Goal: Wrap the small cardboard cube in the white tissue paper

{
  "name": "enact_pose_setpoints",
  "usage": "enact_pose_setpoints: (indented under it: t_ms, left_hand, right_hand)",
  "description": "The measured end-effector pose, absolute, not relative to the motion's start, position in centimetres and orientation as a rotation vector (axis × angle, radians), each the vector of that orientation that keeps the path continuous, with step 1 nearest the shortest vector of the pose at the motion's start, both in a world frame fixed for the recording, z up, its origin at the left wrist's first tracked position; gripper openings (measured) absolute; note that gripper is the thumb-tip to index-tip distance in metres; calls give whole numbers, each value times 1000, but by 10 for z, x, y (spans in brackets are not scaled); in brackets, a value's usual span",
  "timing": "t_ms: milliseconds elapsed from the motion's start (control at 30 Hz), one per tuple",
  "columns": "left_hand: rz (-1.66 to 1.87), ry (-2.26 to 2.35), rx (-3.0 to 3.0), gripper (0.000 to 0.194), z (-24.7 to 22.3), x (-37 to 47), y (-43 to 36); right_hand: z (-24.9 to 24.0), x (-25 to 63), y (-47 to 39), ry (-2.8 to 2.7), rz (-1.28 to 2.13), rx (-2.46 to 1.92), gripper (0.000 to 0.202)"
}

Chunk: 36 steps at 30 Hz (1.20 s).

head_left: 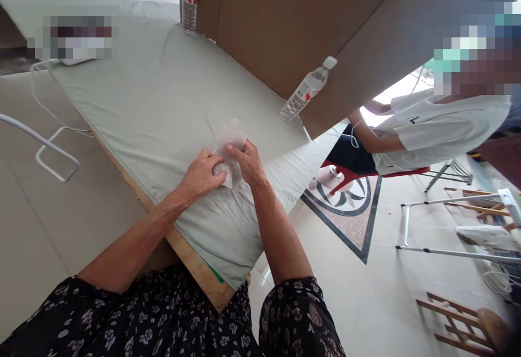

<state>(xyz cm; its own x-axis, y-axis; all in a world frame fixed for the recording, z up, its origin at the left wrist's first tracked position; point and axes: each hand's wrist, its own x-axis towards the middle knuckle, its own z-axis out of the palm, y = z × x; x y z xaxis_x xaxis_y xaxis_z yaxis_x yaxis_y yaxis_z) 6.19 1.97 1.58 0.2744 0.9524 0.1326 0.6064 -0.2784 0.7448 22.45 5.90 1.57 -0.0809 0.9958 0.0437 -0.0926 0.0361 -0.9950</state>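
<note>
A piece of thin, translucent white wrap is held over the cloth-covered table near its close corner; it looks like bubble wrap or a soft plastic sheet. My left hand curls its fingers and thumb around the lower, bunched part. With thumb and fingers, my right hand pinches the upper part, whose loose end points away from me. Whether anything lies inside the wrap I cannot tell.
A cardboard partition stands across the table's far side. Beside it are an upright water bottle and a tilted one. A person in a white shirt sits on the right. A white cable hangs at the left edge.
</note>
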Motion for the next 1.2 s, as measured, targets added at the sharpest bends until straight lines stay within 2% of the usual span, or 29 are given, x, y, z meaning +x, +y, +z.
enact_pose_setpoints:
  t_ms: [200, 400, 500, 600, 667, 867, 933, 1067, 1200]
  left_hand:
    - [908, 1486, 1839, 39, 11, 63, 14]
    - [1058, 1504, 1889, 59, 8, 60, 10]
    - [1012, 1376, 1991, 42, 9, 58, 13]
    - [918, 1279, 2026, 18, 10, 53, 18]
    - [856, 1203, 2041, 17, 10, 45, 21]
    - [607, 929, 2173, 61, 12, 12, 21]
    - [616, 945, 2207, 63, 10, 11, 20]
    - [772, 972, 2109, 53, 11, 24, 24]
    - [748, 1047, 1887, 43, 24, 31, 28]
  right_hand:
    - [17, 220, 41, -1254, 1203, -1057, 30]
    - [22, 224, 10, -1509, 928, -1155, 13]
    - [18, 227, -2, -1627, 785, -1121, 6]
    - [12, 232, -11, -1770, 676, -1115, 12]
    - [8, 236, -17, -1867, 610, -1113, 16]
    - [-8, 242, -21, -2111, 432, -1021, 31]
    - [-10, 241, -18, -2111, 440, -1067, 31]
    - [0, 241, -7, -1942, 586, -1136, 24]
    - [16, 245, 6, -1704, 979, -1164, 20]
